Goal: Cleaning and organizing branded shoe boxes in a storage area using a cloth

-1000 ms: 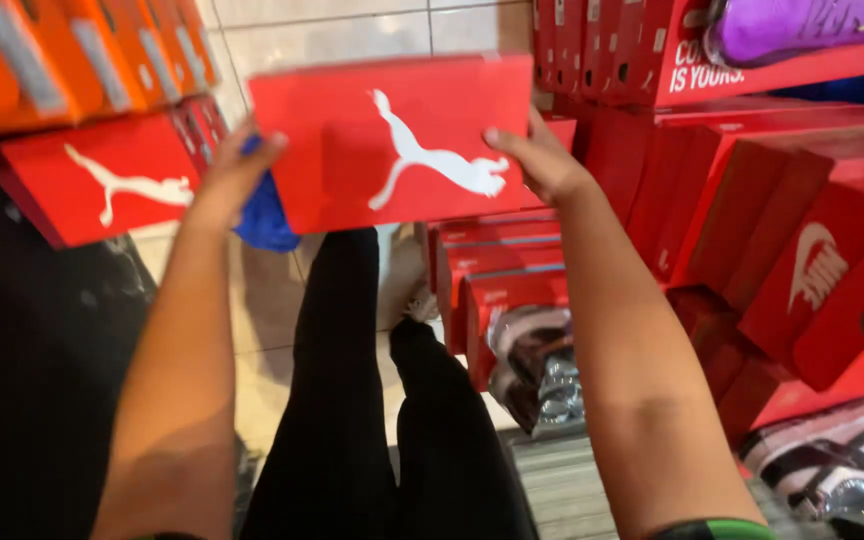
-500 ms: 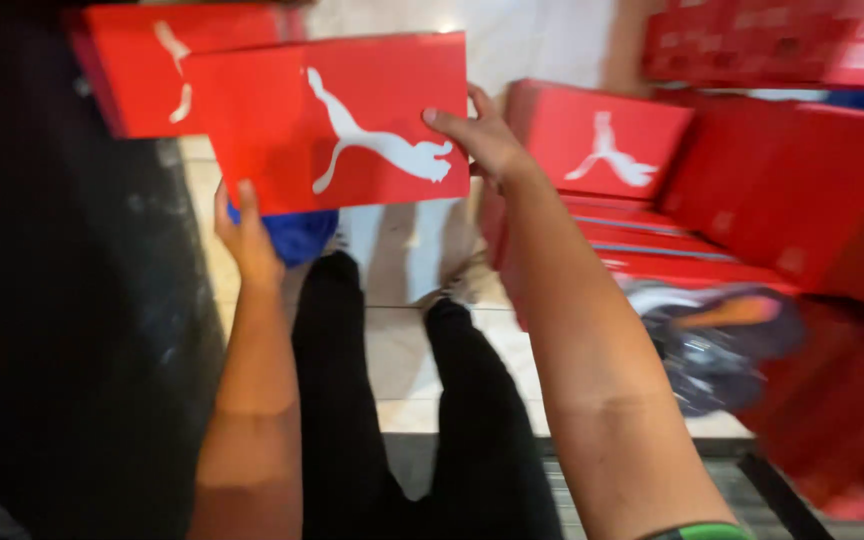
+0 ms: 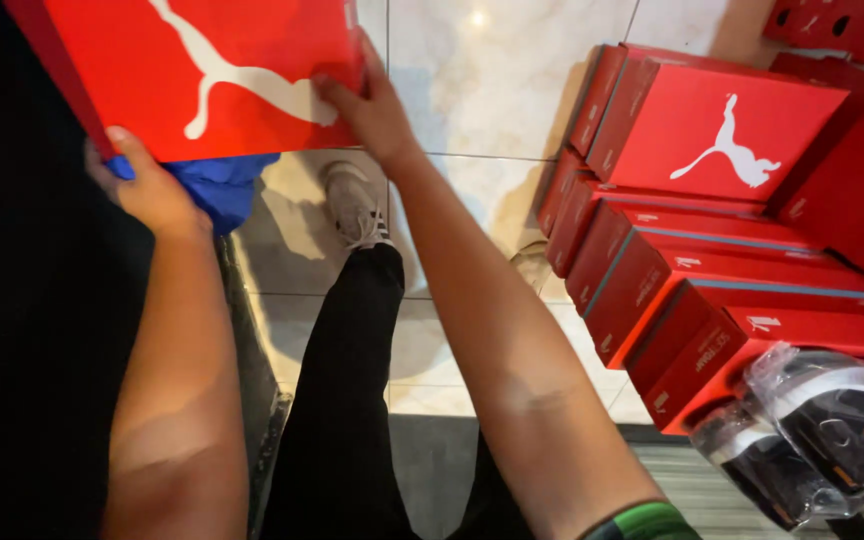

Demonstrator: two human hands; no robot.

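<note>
Gripping red shoebox [image 3: 202, 75] at opposite edges, left hand [image 3: 147, 185] and right hand [image 3: 372, 110] clamped; seeming light, stiff, slick-sided.

Black trousers [image 3: 352, 400], grey sneaker [image 3: 354, 205], green sleeve edge [image 3: 642, 522]

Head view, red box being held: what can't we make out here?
- Red shoe box: top and left cut off by the frame edge; full size unknown.
- Blue thing: mostly hidden under the box and behind the left hand; cannot identify.
- Right hand: fingertips over the box's edge, palm side hidden.
- Wrapped shoes: plastic glare, cropped at the lower right corner.
</note>
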